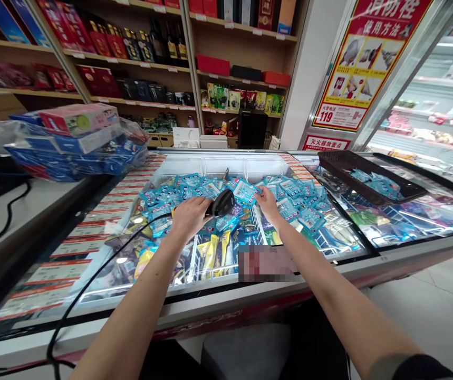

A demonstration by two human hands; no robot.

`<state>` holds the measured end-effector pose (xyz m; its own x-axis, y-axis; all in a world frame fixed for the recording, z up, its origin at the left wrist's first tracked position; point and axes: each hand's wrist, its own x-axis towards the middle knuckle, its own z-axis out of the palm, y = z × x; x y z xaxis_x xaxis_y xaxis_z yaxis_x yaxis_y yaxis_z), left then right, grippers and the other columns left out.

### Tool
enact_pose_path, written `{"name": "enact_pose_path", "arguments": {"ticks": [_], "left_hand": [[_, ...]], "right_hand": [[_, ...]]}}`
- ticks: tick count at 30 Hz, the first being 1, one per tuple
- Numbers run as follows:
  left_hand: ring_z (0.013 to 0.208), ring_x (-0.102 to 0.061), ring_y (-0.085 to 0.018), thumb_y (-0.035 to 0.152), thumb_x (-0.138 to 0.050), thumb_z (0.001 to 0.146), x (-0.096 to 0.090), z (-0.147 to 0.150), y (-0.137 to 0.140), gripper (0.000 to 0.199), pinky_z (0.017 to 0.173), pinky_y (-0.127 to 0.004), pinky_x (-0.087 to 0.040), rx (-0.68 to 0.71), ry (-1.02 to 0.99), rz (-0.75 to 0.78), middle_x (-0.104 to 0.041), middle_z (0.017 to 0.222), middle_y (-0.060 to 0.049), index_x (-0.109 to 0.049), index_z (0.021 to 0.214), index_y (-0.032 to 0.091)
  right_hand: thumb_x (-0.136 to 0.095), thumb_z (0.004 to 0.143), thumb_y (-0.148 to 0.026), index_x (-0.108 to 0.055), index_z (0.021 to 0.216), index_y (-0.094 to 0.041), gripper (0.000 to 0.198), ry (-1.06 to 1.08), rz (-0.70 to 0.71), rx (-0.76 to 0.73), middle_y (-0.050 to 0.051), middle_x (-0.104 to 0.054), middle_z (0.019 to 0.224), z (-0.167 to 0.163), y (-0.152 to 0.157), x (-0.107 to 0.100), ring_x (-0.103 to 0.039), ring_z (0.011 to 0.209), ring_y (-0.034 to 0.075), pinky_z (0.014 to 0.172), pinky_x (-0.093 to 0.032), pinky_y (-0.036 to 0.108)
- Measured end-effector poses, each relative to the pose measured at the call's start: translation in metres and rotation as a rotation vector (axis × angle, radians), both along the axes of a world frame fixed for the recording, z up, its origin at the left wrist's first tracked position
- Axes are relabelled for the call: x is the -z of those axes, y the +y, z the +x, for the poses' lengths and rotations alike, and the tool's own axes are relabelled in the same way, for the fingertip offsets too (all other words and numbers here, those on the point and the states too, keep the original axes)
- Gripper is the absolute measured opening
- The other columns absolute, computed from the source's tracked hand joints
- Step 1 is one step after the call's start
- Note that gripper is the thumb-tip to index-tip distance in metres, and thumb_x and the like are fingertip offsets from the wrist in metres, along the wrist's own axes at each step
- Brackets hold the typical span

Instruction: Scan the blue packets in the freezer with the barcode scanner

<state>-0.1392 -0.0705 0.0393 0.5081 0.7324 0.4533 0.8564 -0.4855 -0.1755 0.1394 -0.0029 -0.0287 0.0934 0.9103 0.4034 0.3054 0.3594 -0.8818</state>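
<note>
My left hand (190, 216) is wrapped round the handle of a black barcode scanner (223, 203), whose corded head points to the right. Between the fingertips of my right hand (268, 205) is a small blue packet (242, 191), tilted up just beyond the scanner's head. Many similar blue packets (194, 187) lie spread over the glass top of a chest freezer (250, 303), on both sides of my hands. Through the glass, yellow-wrapped goods (210, 256) and wire baskets show below.
A brown plastic basket (368, 177) with blue packets stands on the freezer at the right. Plastic-wrapped boxes (79, 137) sit at the left. The scanner's black cable (103, 262) runs along the left side. A partly blurred flat object (266, 263) lies at the front edge. Stocked shelves (139, 58) rise behind.
</note>
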Motion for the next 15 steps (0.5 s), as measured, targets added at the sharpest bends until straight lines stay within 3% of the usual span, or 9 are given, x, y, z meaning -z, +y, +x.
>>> {"name": "enact_pose_path", "arguments": {"ticks": [6,15], "left_hand": [[0.091,-0.06,-0.027,0.037,-0.056,0.081,-0.004,0.004,0.011,0.027,0.07,-0.035,-0.043,0.004,0.031,0.003,-0.064,0.091,-0.009,-0.059,0.102,0.02],[0.094,-0.059,-0.028,0.031,-0.056,0.081,0.011,0.008,0.009,0.028,0.073,-0.037,-0.043,0.037,-0.008,0.014,-0.064,0.092,-0.009,-0.057,0.107,0.02]], "right_hand": [[-0.054,0.08,-0.043,-0.054,0.111,-0.021,0.037,0.034,0.018,-0.012,-0.004,-0.05,0.073,0.001,0.005,0.006,-0.049,0.065,0.011,0.061,-0.039,0.023],[-0.052,0.081,-0.043,-0.052,0.107,-0.023,0.034,0.051,-0.005,-0.047,-0.001,-0.057,0.08,0.0,0.006,0.005,-0.055,0.072,0.013,0.065,-0.043,0.025]]}}
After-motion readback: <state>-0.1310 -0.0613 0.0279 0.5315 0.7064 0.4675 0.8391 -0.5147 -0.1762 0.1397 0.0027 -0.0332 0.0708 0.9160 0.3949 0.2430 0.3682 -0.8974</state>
